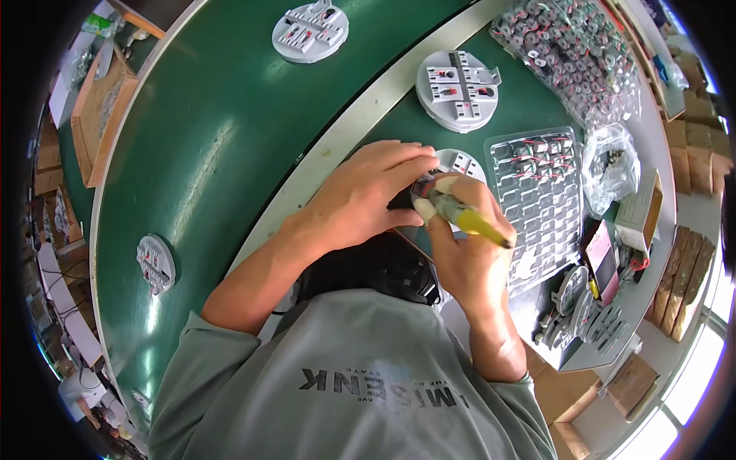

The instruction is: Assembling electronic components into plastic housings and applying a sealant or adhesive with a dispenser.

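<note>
My left hand (368, 195) lies curled over the near edge of a round grey disc (462, 164) with red-and-white fittings, holding it down on the green surface. A small dark part shows under its fingertips. My right hand (464, 249) grips a yellow-handled screwdriver (469, 218). The tool's tip points at the spot just below my left fingertips, on the disc. Most of the disc is hidden by both hands.
More grey discs lie on the green belt (215, 153): one far (310, 31), one beyond my hands (458, 88), one at left (156, 264). A clear parts tray (540, 192), bagged components (567, 46), stacked discs (583, 314) and cardboard boxes (686, 284) fill the right.
</note>
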Available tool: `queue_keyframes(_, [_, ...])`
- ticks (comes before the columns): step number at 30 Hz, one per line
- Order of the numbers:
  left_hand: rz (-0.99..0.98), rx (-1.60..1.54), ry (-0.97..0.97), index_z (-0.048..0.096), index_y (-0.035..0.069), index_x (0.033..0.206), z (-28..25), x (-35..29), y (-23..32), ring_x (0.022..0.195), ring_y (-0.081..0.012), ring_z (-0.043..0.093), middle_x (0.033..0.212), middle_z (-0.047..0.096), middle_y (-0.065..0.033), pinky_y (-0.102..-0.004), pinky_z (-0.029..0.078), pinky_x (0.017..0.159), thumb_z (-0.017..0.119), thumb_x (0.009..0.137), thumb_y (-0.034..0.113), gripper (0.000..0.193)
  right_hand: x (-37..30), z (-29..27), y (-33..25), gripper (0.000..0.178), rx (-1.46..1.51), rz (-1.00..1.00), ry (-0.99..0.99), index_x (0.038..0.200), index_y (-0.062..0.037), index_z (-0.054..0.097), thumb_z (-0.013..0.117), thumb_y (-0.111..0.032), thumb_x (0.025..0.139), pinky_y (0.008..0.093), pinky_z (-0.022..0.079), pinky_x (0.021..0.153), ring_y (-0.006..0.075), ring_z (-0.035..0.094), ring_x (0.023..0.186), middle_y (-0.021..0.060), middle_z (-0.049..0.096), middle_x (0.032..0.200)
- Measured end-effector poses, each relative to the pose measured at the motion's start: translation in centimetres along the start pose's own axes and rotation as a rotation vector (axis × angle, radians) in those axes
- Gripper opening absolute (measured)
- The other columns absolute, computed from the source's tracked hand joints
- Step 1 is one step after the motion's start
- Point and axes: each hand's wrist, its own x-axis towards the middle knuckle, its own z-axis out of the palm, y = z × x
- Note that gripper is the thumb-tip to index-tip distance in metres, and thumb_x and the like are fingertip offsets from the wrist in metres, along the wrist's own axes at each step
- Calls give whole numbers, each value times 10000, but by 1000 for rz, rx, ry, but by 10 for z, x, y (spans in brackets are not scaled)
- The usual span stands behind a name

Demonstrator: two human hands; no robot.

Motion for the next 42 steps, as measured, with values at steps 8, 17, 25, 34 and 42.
queue_keyframes(8, [-9, -10, -15, 641, 61, 1436, 2, 4, -1, 1347, -360, 618, 1459, 663, -106, -479, 512, 1154, 965, 711, 148, 799, 10, -51, 21, 346, 328, 85, 298, 1202, -20, 668, 838, -9, 902, 370, 614, 860, 286, 788, 983, 147, 777, 1104])
queue_keyframes(17, [-24, 17, -37, 667, 40, 1429, 2, 13, 2, 1359, -348, 624, 1487, 665, -103, -472, 518, 1160, 977, 686, 140, 812, -7, -27, 34, 370, 169, 125, 146, 1215, -20, 649, 842, 0, 899, 372, 619, 853, 307, 793, 978, 173, 778, 1140])
queue_keyframes(25, [-26, 29, -52, 670, 44, 1446, 4, 13, 5, 1374, -338, 622, 1499, 663, -109, -461, 521, 1162, 984, 679, 127, 833, -9, -14, 35, 355, 136, 47, 292, 1189, -64, 650, 846, -37, 894, 412, 633, 776, 368, 795, 907, 163, 778, 1108])
queue_keyframes(34, [-31, 42, -49, 654, 18, 1450, -6, 2, 10, 1368, -366, 618, 1487, 664, -135, -467, 525, 1148, 955, 751, 132, 770, -8, -16, 16, 252, 17, 12, 185, 1125, -16, 679, 818, -36, 915, 396, 609, 790, 343, 788, 913, 150, 785, 983])
queue_keyframes(42, [-4, -19, -14, 721, 56, 1370, -9, -11, 21, 1409, -354, 591, 1489, 664, -120, -477, 493, 1174, 949, 778, 173, 645, -29, -59, 20, 287, 293, 342, 367, 1202, -7, 650, 788, -143, 990, 331, 572, 679, 164, 721, 717, 59, 735, 845])
